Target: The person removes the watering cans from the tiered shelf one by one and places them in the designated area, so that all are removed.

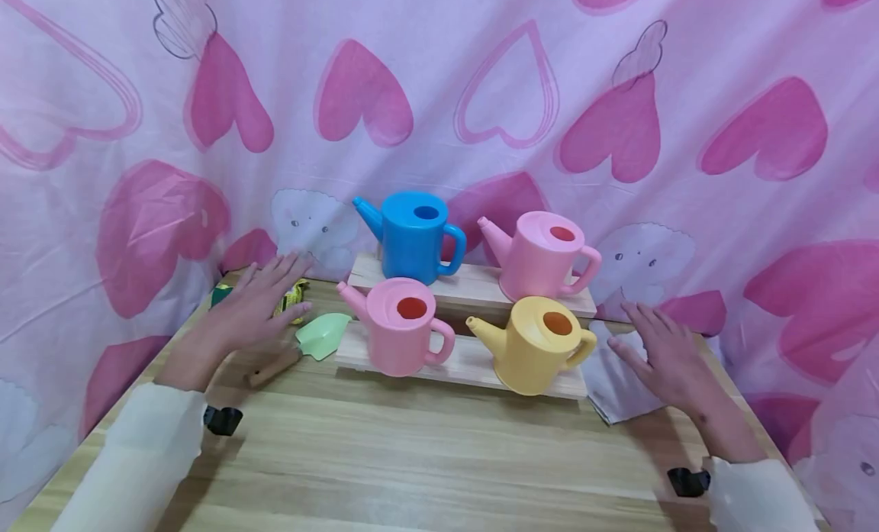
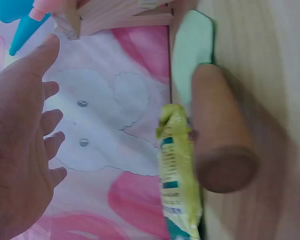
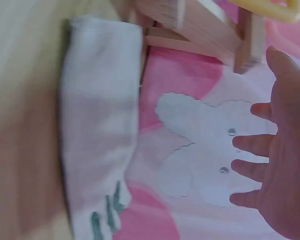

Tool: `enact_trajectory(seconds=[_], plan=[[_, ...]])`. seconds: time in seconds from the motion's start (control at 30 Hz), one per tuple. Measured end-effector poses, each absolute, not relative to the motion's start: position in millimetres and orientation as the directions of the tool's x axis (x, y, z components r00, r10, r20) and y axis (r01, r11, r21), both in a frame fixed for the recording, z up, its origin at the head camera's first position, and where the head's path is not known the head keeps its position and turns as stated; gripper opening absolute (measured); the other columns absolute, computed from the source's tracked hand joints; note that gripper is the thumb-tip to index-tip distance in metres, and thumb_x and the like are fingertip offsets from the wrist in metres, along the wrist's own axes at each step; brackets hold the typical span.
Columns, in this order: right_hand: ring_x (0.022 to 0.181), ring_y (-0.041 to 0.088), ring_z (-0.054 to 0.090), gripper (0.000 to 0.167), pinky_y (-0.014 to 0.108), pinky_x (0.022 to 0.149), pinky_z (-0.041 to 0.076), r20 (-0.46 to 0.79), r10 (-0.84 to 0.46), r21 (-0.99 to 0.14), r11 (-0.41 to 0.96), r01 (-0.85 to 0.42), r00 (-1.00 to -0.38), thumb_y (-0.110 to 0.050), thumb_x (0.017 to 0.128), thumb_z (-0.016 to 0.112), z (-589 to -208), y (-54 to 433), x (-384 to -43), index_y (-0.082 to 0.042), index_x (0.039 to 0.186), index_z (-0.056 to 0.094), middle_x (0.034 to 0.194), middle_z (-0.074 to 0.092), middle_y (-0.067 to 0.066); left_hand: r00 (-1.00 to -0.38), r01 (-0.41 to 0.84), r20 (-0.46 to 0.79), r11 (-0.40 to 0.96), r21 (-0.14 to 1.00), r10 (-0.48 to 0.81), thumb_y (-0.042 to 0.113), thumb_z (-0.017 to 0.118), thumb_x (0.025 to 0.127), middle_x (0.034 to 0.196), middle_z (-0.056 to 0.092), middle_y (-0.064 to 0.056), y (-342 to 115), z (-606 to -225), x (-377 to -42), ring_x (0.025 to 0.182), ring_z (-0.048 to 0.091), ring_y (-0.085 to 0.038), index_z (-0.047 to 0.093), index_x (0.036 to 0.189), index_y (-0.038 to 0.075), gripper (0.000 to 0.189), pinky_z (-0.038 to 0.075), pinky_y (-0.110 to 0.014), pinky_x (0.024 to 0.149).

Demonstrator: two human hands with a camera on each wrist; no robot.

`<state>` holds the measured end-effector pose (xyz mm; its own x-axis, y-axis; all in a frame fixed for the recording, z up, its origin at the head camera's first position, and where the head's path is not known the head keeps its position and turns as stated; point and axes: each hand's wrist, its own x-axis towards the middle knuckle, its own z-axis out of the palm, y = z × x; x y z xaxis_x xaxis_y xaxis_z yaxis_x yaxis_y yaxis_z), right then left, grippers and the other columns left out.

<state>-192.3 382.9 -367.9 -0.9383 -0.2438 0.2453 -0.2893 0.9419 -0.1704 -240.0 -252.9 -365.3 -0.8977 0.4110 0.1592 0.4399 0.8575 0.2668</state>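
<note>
Where the head view takes in the bench (image 1: 439, 456), your left grip (image 1: 257, 307) is released, its fingers extended. Your right grip (image 1: 662, 356) is likewise released, palm bare. Just right of your left grip lies a trowel (image 1: 321, 336) with a green blade and brown handle; a yellow packet (image 1: 292, 296) is partly hidden behind that grip. Left of and below your right grip lies a white cloth (image 1: 616, 391). Between your two grips, a wooden stand (image 1: 467, 360) carries a blue can (image 1: 412, 246) and a pink can (image 1: 537, 259) at the rear, a second pink can (image 1: 394, 340) and a yellow can (image 1: 529, 356) in front.

In the left wrist view, the packet and the trowel, handle end towards the camera, lie clear of your left grip's fingers.

In the right wrist view, your right grip's fingers are spread, apart from the cloth, which bears green marks; the stand's end is on your thumb side.
</note>
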Motion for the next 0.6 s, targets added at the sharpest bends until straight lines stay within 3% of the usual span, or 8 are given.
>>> enact_trajectory(seconds=[0.1, 0.27, 0.47, 0.6], plan=[[0.138, 0.058, 0.033, 0.075, 0.079, 0.102, 0.03, 0.277, -0.266, -0.208, 0.921, -0.328, -0.923, -0.041, 0.105, 0.059, -356.0, 381.4, -197.4, -0.003, 0.161, 0.029, 0.155, 0.036, 0.032, -0.887, 0.458, 0.192, 0.851, 0.257, 0.42, 0.043, 0.055, 0.106, 0.169, 0.011, -0.022, -251.6, -357.4, -245.3, 0.154, 0.005, -0.043, 0.016, 0.166, 0.01, 0.079, -0.003, -0.063, 0.121], [0.128, 0.055, 0.046, 0.065, 0.076, 0.089, 0.045, 0.316, -0.271, -0.328, 0.868, -0.372, -0.909, -0.032, 0.108, 0.055, -331.3, 372.1, -207.5, -0.005, 0.162, 0.029, 0.154, 0.039, 0.03, -0.884, 0.459, 0.247, 0.838, 0.295, 0.397, 0.041, 0.053, 0.107, 0.167, 0.023, -0.02, -244.8, -346.3, -257.6, 0.153, 0.016, -0.041, 0.023, 0.165, 0.01, 0.072, 0.011, -0.063, 0.121], [0.135, 0.051, 0.041, 0.057, 0.074, 0.095, 0.045, 0.328, -0.218, -0.481, 0.799, -0.361, -0.919, -0.034, 0.111, 0.046, -310.2, 355.0, -219.1, -0.009, 0.161, 0.033, 0.158, 0.038, 0.025, -0.895, 0.445, 0.271, 0.715, 0.539, 0.353, 0.044, 0.046, 0.11, 0.158, 0.042, -0.019, -225.3, -345.3, -281.0, 0.145, 0.036, -0.043, 0.04, 0.158, 0.007, 0.061, 0.034, -0.067, 0.112], [0.139, 0.047, 0.04, 0.058, 0.073, 0.104, 0.038, 0.338, -0.173, -0.544, 0.767, -0.341, -0.925, -0.038, 0.111, 0.046, -306.0, 343.6, -226.1, -0.01, 0.161, 0.035, 0.157, 0.041, 0.021, -0.907, 0.415, 0.278, 0.566, 0.712, 0.315, 0.04, 0.048, 0.11, 0.153, 0.049, -0.017, -212.4, -352.2, -296.3, 0.14, 0.043, -0.04, 0.046, 0.154, 0.004, 0.056, 0.039, -0.063, 0.111]])
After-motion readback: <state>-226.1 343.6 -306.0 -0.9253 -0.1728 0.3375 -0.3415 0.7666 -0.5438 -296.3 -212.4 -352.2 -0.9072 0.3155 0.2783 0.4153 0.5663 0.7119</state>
